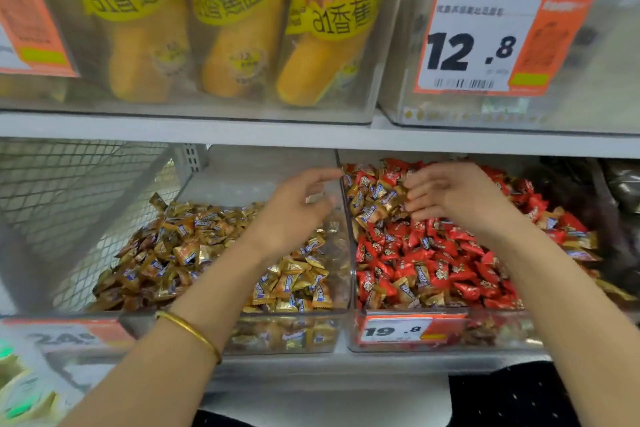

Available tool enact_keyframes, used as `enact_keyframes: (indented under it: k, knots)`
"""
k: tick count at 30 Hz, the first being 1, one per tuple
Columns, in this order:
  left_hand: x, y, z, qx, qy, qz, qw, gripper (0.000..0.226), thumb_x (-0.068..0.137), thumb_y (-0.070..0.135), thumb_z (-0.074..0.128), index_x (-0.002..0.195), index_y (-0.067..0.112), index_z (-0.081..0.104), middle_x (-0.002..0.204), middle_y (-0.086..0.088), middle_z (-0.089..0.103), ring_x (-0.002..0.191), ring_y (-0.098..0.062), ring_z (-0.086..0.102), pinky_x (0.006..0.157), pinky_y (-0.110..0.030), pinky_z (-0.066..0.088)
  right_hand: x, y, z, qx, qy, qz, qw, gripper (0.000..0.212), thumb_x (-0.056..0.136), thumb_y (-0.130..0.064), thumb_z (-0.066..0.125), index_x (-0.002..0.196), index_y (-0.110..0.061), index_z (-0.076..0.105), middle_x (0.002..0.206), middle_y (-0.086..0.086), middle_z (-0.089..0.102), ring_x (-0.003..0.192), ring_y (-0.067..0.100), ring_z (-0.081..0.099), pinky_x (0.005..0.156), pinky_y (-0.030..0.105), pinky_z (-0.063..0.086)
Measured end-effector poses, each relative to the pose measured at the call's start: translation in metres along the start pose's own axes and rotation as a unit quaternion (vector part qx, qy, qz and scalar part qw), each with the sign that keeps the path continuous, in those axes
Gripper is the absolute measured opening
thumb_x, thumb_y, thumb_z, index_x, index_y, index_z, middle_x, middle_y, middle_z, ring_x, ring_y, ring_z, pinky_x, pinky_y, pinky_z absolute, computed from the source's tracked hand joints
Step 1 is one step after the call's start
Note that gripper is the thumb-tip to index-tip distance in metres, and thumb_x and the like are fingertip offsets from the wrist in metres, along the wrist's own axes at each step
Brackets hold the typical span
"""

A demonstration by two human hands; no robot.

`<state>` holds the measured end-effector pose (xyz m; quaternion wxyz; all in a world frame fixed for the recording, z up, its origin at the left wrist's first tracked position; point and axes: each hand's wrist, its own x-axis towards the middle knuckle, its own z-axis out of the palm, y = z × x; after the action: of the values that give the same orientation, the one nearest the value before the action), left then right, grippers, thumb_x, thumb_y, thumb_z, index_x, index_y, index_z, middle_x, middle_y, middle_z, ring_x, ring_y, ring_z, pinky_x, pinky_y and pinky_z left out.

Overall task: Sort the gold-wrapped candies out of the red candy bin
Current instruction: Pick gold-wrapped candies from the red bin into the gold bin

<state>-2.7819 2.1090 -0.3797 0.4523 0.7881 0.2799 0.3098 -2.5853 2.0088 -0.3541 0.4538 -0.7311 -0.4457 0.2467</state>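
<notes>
Two bare forearms are seen closest, reaching forward from the bottom edge, with a gold bangle (188, 331) worn on the left one. Beyond them, two clear plastic bins are set side by side on a shop shelf, their long sides running front to back.

The left hand (298, 208) is held above the gold candy bin (277, 336), close to the clear dividing wall (349, 246), with fingers loosely curled. It is blurred, so whether anything is held cannot be told. The right hand (453, 194) is spread flat over the red candy bin (502, 333), fingers straight and pointed left, their tips laid against a cluster of gold-wrapped candies (374, 201) heaped in the bin's rear left corner.

More gold wrappers are scattered among the red candies (433, 253) along the front and right side. The candies are small pillow packs lying in every direction, with no shared axis.

A price tag (394, 331) reading 19.8 is fixed to the red bin's front. The upper shelf edge (311, 133) hangs low over the backs of both bins, while their fronts are left open from above. Yellow banana bread packs (239, 28) and a 12.8 tag (478, 42) are stored overhead, and wire mesh (69, 191) closes the left side
</notes>
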Motion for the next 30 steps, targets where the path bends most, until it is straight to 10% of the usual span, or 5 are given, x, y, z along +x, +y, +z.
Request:
enact_keyframes:
  k: [4, 7, 17, 21, 30]
  knots:
    - [0.012, -0.002, 0.013, -0.003, 0.041, 0.001, 0.999, 0.033, 0.092, 0.013, 0.054, 0.113, 0.038, 0.052, 0.126, 0.005, 0.053, 0.121, -0.003, 0.046, 0.079, -0.011, 0.041, 0.048, 0.004, 0.024, -0.178, 0.004, -0.089, 0.980, 0.036, 0.094, 0.004, 0.039, 0.118, -0.010, 0.062, 0.120, 0.009, 0.062, 0.101, 0.018, 0.059, 0.083, 0.009, 0.040]
    - [0.014, -0.003, 0.018, -0.010, 0.067, -0.001, 0.998, 0.033, 0.092, 0.010, 0.053, 0.111, 0.038, 0.054, 0.126, 0.009, 0.051, 0.117, -0.002, 0.048, 0.070, -0.005, 0.041, 0.089, 0.000, 0.047, -0.308, -0.030, -0.099, 0.946, 0.039, 0.098, -0.010, 0.036, 0.133, -0.019, 0.050, 0.129, 0.008, 0.056, 0.096, 0.019, 0.059, 0.075, 0.022, 0.046]
    - [0.011, 0.006, 0.022, 0.000, 0.102, 0.048, 0.994, 0.046, 0.089, -0.003, 0.048, 0.096, 0.041, 0.059, 0.112, 0.019, 0.058, 0.106, 0.015, 0.049, 0.080, -0.004, 0.041, 0.108, 0.000, 0.058, -0.396, -0.247, -0.072, 0.881, 0.035, 0.099, -0.017, 0.032, 0.124, -0.010, 0.055, 0.111, 0.010, 0.060, 0.084, 0.021, 0.056, 0.060, 0.025, 0.044]
    - [0.007, 0.017, 0.027, 0.084, 0.084, 0.096, 0.988, 0.045, 0.090, -0.001, 0.047, 0.095, 0.043, 0.057, 0.112, 0.018, 0.054, 0.111, 0.001, 0.048, 0.097, -0.010, 0.036, 0.072, 0.012, 0.029, -0.443, -0.272, -0.118, 0.846, 0.040, 0.097, -0.018, 0.033, 0.129, -0.028, 0.055, 0.142, 0.001, 0.046, 0.118, 0.019, 0.050, 0.093, 0.029, 0.039]
    - [0.017, 0.041, 0.040, 0.222, -0.027, 0.103, 0.969, 0.041, 0.092, -0.002, 0.046, 0.128, 0.016, 0.054, 0.126, -0.003, 0.052, 0.116, -0.009, 0.051, 0.101, -0.022, 0.039, 0.021, 0.037, -0.026, -0.371, -0.223, -0.150, 0.889, 0.038, 0.097, -0.014, 0.044, 0.124, -0.037, 0.059, 0.123, -0.018, 0.056, 0.120, 0.011, 0.042, 0.110, 0.033, 0.027]
